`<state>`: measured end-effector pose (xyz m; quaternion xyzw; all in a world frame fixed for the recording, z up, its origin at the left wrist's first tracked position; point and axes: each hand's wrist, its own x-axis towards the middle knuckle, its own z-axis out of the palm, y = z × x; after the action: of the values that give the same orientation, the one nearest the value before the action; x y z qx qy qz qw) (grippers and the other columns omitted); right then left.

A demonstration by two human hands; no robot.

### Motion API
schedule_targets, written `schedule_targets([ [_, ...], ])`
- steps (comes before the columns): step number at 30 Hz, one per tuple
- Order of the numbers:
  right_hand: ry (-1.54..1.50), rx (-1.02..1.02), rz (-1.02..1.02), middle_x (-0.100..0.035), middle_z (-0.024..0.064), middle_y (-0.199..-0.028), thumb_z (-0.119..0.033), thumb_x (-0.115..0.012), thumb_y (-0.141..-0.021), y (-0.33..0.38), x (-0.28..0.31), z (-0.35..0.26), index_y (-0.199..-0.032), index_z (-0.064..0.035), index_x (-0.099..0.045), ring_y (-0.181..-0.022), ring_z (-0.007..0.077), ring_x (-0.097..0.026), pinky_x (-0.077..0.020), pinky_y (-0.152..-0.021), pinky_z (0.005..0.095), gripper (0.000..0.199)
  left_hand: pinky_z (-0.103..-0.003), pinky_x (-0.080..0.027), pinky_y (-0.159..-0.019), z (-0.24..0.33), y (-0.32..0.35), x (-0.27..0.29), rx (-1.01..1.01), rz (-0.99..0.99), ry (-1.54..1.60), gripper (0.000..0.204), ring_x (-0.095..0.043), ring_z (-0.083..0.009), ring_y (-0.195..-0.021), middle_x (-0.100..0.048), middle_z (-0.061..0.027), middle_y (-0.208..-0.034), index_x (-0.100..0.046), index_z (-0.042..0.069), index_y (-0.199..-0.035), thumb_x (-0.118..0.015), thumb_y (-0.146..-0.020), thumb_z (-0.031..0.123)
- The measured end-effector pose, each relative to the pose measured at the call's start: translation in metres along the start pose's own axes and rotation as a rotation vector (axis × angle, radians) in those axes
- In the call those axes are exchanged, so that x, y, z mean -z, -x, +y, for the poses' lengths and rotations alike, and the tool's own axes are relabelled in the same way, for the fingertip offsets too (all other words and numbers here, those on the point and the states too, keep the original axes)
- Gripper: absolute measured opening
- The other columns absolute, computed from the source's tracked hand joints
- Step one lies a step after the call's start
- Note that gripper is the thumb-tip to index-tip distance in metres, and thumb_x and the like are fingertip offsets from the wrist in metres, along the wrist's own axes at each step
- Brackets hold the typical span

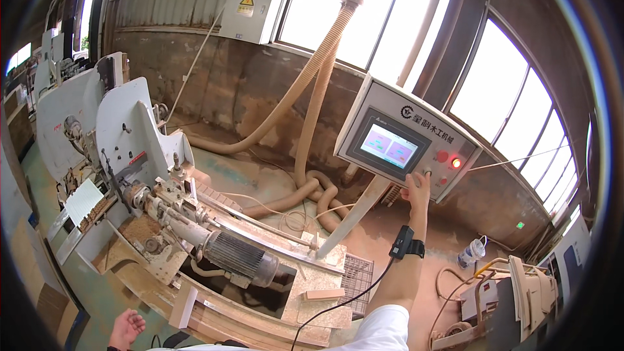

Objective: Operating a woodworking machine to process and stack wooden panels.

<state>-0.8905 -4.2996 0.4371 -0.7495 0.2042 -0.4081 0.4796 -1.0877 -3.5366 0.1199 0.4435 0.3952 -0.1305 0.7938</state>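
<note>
My right hand (418, 190) reaches up to the grey control panel (390, 114) on its slanted post, fingertips on a knob at the panel's lower edge, below the lit touch screen (389, 145) and beside a red button and a glowing red lamp (456, 163). A black band with a cable sits on that wrist (407, 244). My left hand (126, 329) hangs low at the bottom left, fingers loosely apart, holding nothing, near the wooden edge of the woodworking machine (195, 221).
The machine has white guards (130, 130), an electric motor (237, 257) and sawdust on it. Beige dust hoses (312, 110) run up the wall and coil on the floor. A plastic bottle (470, 252) and wooden parts (526, 286) lie at right. A wall box (252, 8) hangs above.
</note>
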Motion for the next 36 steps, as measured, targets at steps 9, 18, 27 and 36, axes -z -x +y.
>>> schedule_targets([
  [9, 0.067, -0.057, -0.119, -0.016, 0.0172, -0.141, -0.033, -0.058, -0.080, -0.010, -0.004, -0.007, -0.119, 0.0002, -0.047, -0.057, 0.0164, -0.060, -0.0499, -0.052, 0.0266, 0.051, -0.039, -0.047, -0.062, 0.006, -0.010, -0.021, -0.001, -0.118, -0.024, 0.023, -0.059, -0.0244, -0.067, -0.060, -0.0083, -0.072, -0.053, 0.009, -0.087, -0.046, -0.087, 0.030],
  [18, 0.071, -0.082, -0.165, 0.000, 0.0156, -0.144, -0.037, -0.048, -0.086, -0.011, 0.002, -0.009, -0.121, -0.0033, -0.047, -0.057, 0.0157, -0.060, -0.0501, -0.052, 0.0242, 0.048, -0.039, -0.047, -0.063, -0.002, 0.009, 0.011, -0.001, -0.006, -0.011, 0.024, -0.059, -0.0259, -0.069, -0.060, -0.0105, -0.074, -0.053, 0.007, -0.089, -0.047, -0.087, 0.030],
  [27, -0.049, -0.067, -0.183, 0.000, 0.0154, -0.144, -0.037, -0.046, -0.087, -0.023, -0.002, 0.000, -0.121, -0.0051, -0.047, -0.057, 0.0159, -0.060, -0.0497, -0.050, 0.0247, 0.046, -0.040, -0.047, -0.064, -0.015, 0.025, 0.034, -0.023, -0.005, 0.038, 0.025, -0.058, -0.0260, -0.069, -0.059, -0.0097, -0.073, -0.052, 0.006, -0.087, -0.044, -0.088, 0.031],
  [36, -0.025, -0.048, -0.095, 0.004, 0.0224, -0.141, -0.039, -0.050, -0.085, -0.013, -0.009, -0.008, -0.118, -0.0059, -0.050, -0.053, 0.0161, -0.060, -0.0500, -0.047, 0.0231, 0.047, -0.039, -0.046, -0.064, -0.023, 0.045, 0.042, -0.027, -0.011, 0.086, 0.025, -0.058, -0.0254, -0.068, -0.059, -0.0082, -0.070, -0.053, 0.008, -0.084, -0.043, -0.088, 0.031],
])
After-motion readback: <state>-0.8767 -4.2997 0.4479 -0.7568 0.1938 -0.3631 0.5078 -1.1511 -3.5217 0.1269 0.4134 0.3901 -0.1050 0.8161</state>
